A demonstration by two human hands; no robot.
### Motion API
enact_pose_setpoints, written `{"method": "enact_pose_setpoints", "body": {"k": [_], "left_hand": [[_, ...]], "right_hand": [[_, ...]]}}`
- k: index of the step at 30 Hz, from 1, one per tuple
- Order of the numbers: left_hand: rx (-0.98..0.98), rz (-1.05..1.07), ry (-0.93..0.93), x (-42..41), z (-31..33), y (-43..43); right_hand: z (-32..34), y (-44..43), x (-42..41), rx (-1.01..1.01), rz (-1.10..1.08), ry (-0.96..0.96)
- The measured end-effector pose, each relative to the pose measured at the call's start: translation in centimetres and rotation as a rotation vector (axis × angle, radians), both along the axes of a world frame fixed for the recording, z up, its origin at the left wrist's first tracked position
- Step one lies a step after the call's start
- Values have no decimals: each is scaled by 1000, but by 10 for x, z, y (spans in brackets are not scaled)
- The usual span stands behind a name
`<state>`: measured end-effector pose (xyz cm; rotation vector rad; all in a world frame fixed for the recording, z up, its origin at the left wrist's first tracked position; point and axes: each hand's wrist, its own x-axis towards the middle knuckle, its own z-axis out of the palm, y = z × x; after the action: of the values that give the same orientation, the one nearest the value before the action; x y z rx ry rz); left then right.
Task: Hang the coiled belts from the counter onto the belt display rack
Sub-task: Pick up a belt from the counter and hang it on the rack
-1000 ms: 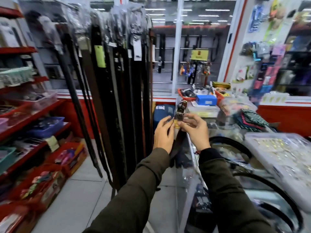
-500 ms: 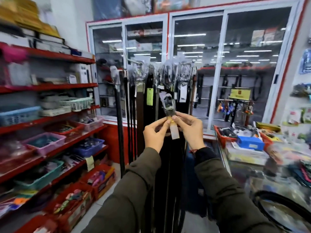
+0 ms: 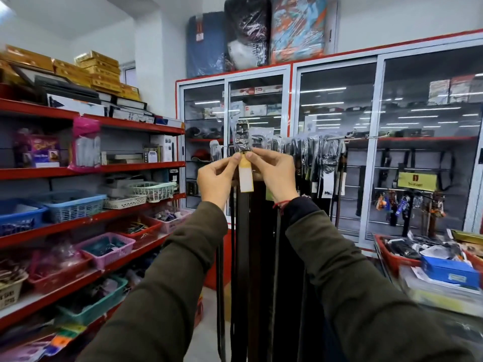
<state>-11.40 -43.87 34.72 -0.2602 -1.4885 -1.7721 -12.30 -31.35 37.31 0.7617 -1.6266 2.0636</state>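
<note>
I hold a dark belt (image 3: 244, 231) up by its buckle end. Its plastic-wrapped buckle (image 3: 241, 138) stands above my fingers and a pale price tag (image 3: 246, 176) hangs below them. My left hand (image 3: 217, 178) pinches the belt just under the buckle from the left, and my right hand (image 3: 274, 176) pinches it from the right. The strap hangs straight down between my arms. Right behind it is the belt display rack (image 3: 347, 137), a metal bar crowded with hanging belts (image 3: 308, 158) in wrapped buckles.
Red shelves (image 3: 91, 220) with plastic baskets line the left side. A glass-door cabinet (image 3: 376, 152) stands behind the rack. At the right is the counter with a red basket (image 3: 392, 259) and a blue box (image 3: 449, 270).
Both hands have lifted the belt's buckle from counter height up to the rack's bar. My view has tilted upward, so the counter has slid to the lower right.
</note>
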Motion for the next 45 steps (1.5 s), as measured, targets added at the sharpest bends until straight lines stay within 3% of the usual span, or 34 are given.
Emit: {"method": "enact_pose_setpoints", "body": {"k": [14,22,28,34,39,45], "left_hand": [[18,-215,-234,-26,16,-16],[-156,-104,-294,-67,3,3],[-351,142,-111,-28,-36,34],[-634,300,2,9,-98,71],[-848,271,17,49,-153,116],[-962,157,-26,96,-225,178]], "right_hand": [[7,-16,-21,52,-121,-156],[-6,-7,-53,301,-381,-152],[-50,21,-13,362,-531,62],[-118,70,22,579,-831,179],[-182,118,68,741,-1006,87],[-257,185,133,858,-1146,-126]]}}
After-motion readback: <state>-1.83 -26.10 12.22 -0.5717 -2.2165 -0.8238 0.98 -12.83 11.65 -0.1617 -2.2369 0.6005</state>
